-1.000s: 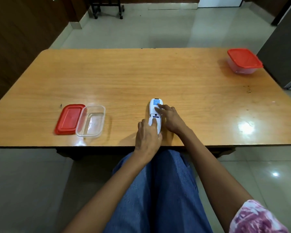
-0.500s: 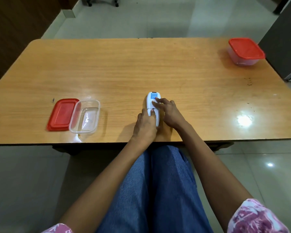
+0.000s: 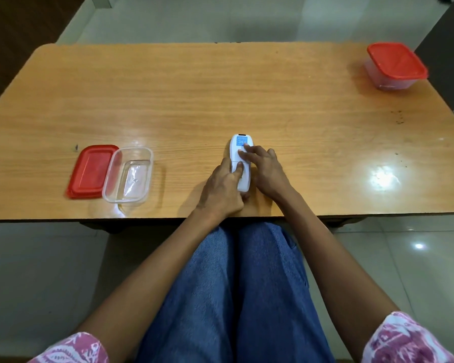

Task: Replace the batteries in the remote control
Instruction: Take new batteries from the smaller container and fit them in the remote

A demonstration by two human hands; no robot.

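A white remote control lies face down on the wooden table, lengthwise away from me, with a blue label near its far end. My left hand grips its near half from the left, the thumb pressing on the back cover. My right hand rests on it from the right, with fingertips on the upper back by the label. No batteries are visible.
An open clear container and its red lid lie side by side at the near left. A closed red-lidded container stands at the far right corner. My knees in blue jeans sit below the table's near edge.
The camera has tilted down, so the table sits higher in view. Both hands stay on the remote; my left thumb has slid a little further up the back cover.
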